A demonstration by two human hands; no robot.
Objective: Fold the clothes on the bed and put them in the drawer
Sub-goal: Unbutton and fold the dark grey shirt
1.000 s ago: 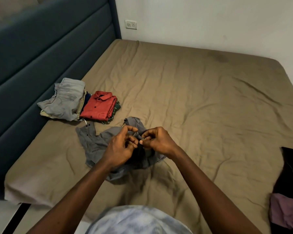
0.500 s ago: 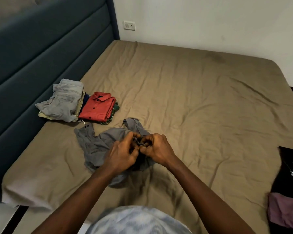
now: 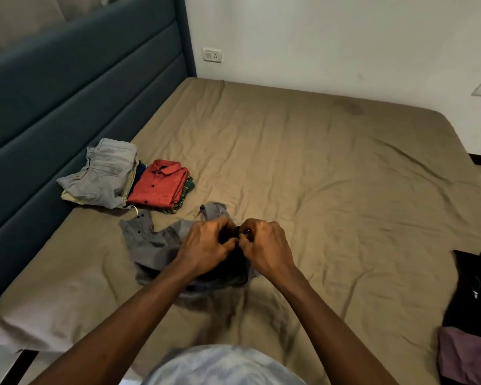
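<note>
Grey shirt (image 3: 147,240): its middle is hidden beneath the left hand (image 3: 206,245) and right hand (image 3: 267,245), which pinch it; what sits between the fingertips is too small to identify. Black garment (image 3: 472,295) and purple garment (image 3: 467,354): cut off by the right edge. Clothes under the red shirt (image 3: 159,184) and grey jeans (image 3: 103,173): only their edges show.

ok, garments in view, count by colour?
Grey: 2, grey shirt and folded jeans
Red: 1, red shirt
Green: 1, green garment under it
Blue: 1, blue garment
Cream: 1, cream garment under jeans
Black: 1, black garment
Purple: 1, purple garment
Total: 8
</note>
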